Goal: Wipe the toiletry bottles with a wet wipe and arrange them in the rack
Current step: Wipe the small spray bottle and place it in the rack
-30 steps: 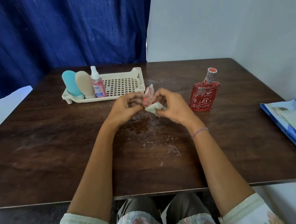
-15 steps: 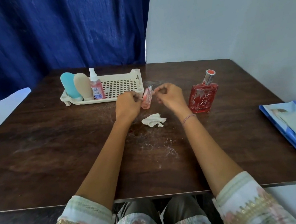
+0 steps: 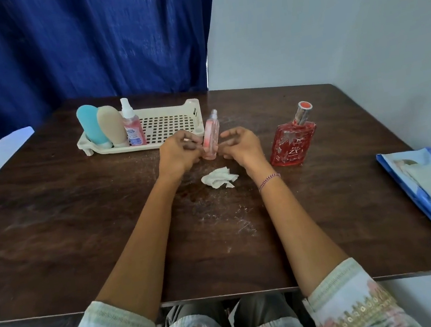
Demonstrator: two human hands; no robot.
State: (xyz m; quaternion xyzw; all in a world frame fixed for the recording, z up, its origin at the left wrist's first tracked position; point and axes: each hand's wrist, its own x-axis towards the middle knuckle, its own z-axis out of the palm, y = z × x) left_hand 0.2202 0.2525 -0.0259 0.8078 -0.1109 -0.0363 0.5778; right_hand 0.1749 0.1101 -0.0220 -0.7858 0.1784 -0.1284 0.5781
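Grip: left hand [image 3: 177,154] pinches the small pink spray bottle [image 3: 211,136] low on its body, fingers curled round it. The bottle is upright and blurred, just off the near right corner of the rack [image 3: 193,105]. Right hand [image 3: 243,147]: fingers loosely curled just beside the bottle's other side; contact cannot be told. Wet wipe [image 3: 219,178] lies crumpled on the worktop [image 3: 81,236] between the wrists, in neither hand.

Rack holds a blue tube [image 3: 90,125], a beige tube [image 3: 111,126] and a labelled spray bottle [image 3: 133,129], standing together at its left end. Red perfume bottle [image 3: 292,139] stands on the worktop, right of the right hand.

Risks, as judged:
- A low pinch from one side on a tall, narrow, possibly damp bottle could let it slip or swing while it is lifted over the rack wall.
- Clipping the rim would shove the light rack or knock over the three standing in it.
- Set down unsupported on the perforated floor, it may topple; better placed against the labelled spray bottle.
- The right hand, reaching for the next item, could bump the red perfume bottle and tip it.
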